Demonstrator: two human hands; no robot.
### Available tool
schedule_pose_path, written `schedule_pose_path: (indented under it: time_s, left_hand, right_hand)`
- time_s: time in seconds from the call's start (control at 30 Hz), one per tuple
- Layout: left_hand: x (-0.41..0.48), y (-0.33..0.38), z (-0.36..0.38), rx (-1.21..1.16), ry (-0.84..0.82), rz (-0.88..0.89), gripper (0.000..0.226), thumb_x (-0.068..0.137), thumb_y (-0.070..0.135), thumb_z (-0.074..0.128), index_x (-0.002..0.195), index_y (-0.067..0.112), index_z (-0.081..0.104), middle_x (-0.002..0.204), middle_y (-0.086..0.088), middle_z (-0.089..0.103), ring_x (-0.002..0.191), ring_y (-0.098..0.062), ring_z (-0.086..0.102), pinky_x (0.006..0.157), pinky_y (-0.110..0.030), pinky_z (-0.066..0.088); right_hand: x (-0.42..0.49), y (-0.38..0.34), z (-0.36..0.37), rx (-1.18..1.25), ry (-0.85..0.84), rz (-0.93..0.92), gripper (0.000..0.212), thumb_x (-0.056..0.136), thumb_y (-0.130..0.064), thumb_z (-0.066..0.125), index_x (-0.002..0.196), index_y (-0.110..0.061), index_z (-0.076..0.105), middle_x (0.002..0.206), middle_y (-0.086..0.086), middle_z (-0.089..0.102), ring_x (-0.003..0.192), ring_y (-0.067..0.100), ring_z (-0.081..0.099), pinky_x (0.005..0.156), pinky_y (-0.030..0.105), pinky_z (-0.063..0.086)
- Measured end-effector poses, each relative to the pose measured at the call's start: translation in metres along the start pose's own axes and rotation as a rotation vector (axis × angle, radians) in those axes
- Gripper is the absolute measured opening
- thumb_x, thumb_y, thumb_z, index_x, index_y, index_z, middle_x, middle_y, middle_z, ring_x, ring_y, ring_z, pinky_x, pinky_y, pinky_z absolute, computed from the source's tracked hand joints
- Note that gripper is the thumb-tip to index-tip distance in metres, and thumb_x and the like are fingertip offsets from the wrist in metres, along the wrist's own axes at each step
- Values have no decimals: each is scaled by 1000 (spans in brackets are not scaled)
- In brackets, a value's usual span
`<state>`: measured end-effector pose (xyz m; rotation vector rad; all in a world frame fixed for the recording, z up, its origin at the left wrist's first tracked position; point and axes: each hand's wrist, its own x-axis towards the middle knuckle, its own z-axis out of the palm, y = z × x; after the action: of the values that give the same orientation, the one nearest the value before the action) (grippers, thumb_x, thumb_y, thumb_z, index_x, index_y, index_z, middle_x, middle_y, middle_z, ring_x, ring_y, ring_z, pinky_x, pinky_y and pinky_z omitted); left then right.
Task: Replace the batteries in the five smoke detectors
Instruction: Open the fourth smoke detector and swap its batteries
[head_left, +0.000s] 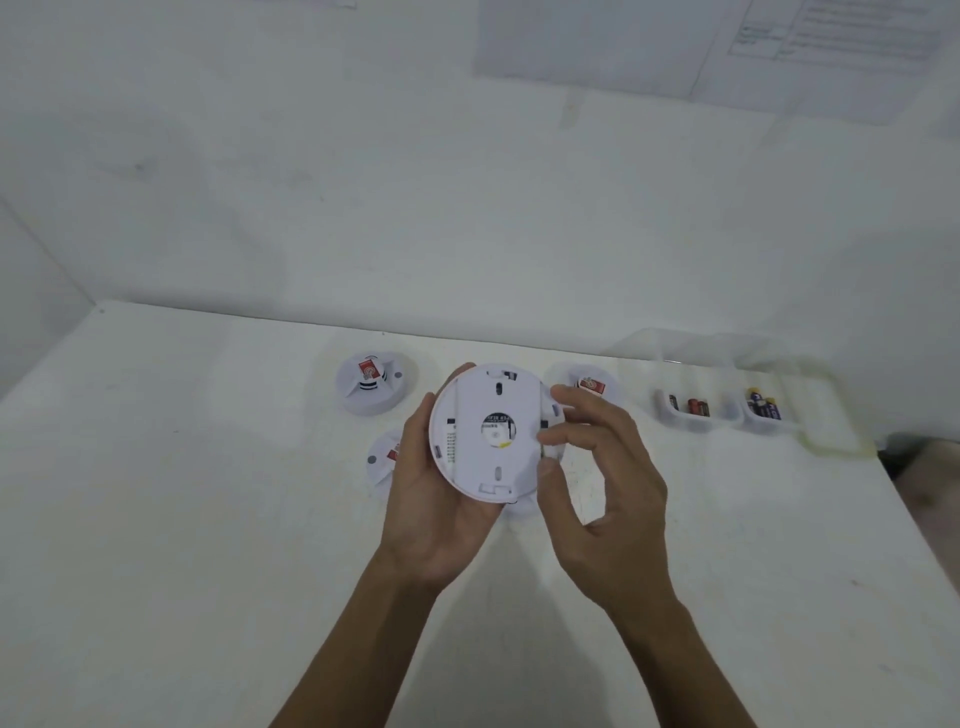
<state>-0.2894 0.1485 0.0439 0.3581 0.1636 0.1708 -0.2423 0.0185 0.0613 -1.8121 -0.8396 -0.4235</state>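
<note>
A white counter (208, 519) fills the lower half of the view. Its matte top carries faint scuffs and specks, most of them toward its right side. Behind the counter's far edge rises a plain white wall (311, 182), lightly smudged. A side wall (26, 260) meets it at a seam by the counter's far left corner. High above the counter's right half a pale sheet (597, 47) is fixed to the wall. Right of it is a printed sheet (841, 36) with a ruled table, too blurred to read. Past the counter's right edge sits a dark blurred shape (906, 448) that cannot be made out. The light is soft, even and cool.
</note>
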Motion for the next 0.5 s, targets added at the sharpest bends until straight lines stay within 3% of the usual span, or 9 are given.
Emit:
schedule_pose_path:
  time_s: [0.13, 0.2, 0.33, 0.5]
  left_hand:
    - [-3, 4, 1, -41, -107, -42, 48, 86, 38, 54, 128, 16, 60, 129, -15, 61, 114, -33, 61, 88, -49, 55]
    - [-4, 6, 4, -94, -177, -97, 44, 94, 36, 49, 128, 11, 61, 127, -20, 61, 113, -37, 61, 85, -50, 54]
    - [-3, 4, 4, -11, -85, -90, 51, 95, 45, 37, 136, 18, 53, 135, -16, 56, 115, -35, 60, 85, -48, 55]
    - [-3, 3, 2, 139, -30, 8, 48, 89, 48, 44, 130, 29, 58, 140, -10, 53, 122, -30, 56, 92, -44, 53]
  right_hand:
    - [-2, -6, 1, -121, 46, -23, 32, 84, -27, 63, 97, 2, 68, 115, 11, 64, 113, 21, 58, 96, 27, 47]
    - [-1, -12, 2, -200, 50, -25, 40, 82, -33, 66, 101, 2, 68, 116, 12, 64, 112, 25, 58, 94, 25, 48]
    - [-2, -27, 7, -343, 33, 34, 60, 75, -54, 68, 107, -3, 67, 110, 14, 58, 104, 21, 54, 89, 7, 39]
    - [1, -44, 12, -541, 14, 155, 74, 67, -74, 56, 112, -16, 58, 104, 3, 56, 92, 21, 52, 74, 29, 44]
